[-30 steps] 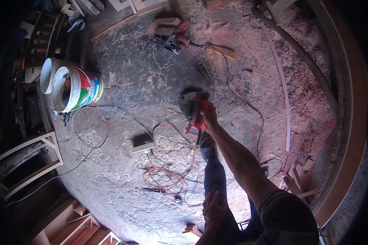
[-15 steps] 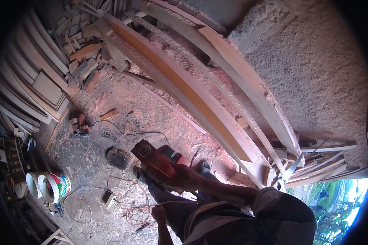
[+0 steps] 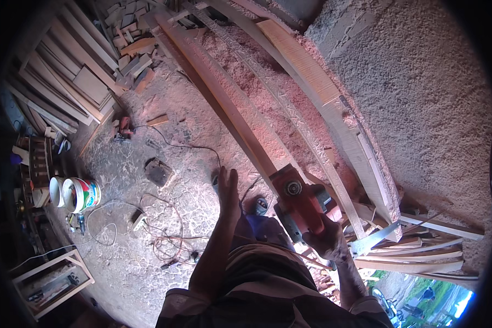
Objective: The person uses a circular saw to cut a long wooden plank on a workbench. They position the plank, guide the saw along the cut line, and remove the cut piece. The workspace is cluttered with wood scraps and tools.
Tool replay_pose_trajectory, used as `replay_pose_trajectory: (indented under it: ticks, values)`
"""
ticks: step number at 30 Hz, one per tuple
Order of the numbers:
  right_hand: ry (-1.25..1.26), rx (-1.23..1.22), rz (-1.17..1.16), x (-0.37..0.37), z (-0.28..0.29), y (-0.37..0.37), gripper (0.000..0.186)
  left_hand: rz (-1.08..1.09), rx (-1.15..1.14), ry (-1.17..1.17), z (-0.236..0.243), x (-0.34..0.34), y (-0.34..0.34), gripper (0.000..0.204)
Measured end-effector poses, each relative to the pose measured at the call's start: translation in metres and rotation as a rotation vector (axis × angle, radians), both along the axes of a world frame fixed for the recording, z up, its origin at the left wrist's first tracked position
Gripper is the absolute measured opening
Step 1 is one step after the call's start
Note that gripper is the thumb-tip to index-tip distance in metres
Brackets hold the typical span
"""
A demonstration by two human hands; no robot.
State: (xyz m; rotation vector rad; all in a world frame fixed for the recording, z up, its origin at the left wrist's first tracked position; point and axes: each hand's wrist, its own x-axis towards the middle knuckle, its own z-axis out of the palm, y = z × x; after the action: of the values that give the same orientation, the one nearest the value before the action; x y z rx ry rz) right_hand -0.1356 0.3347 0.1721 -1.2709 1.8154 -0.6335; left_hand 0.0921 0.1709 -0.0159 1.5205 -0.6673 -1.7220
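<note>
Two hands, one red electric planer at the near end of a long plank.

Right hand (image 3: 325, 236) has its fingers closed around the red electric planer (image 3: 300, 203), which sits on the plank (image 3: 224, 104); its long axis follows the plank, nose pointing up and left. Left hand (image 3: 228, 188) hangs beside the plank with fingers open, holding nothing. The planer's sole and cord are hidden; sawdust floor (image 3: 147, 218) lies left of the plank.
</note>
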Motion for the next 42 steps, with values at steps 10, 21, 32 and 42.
replay_pose_trajectory:
  ticks: [10,21,32,42]
  values:
    - [-0.226,0.111,-0.096,-0.012,-0.044,0.028,0.082,-0.215,-0.050,-0.041,0.040,-0.072,0.075,0.130]
    - [-0.344,0.191,-0.064,-0.006,-0.039,0.012,0.072,-0.301,-0.108,-0.415,0.043,-0.085,0.056,0.136]
    - [-0.344,0.096,0.008,-0.008,-0.027,-0.002,0.076,-0.272,-0.110,-0.401,0.042,-0.084,0.056,0.134]
    - [-0.206,0.052,0.018,-0.009,-0.043,0.002,0.066,-0.290,-0.125,-0.435,0.043,-0.084,0.052,0.137]
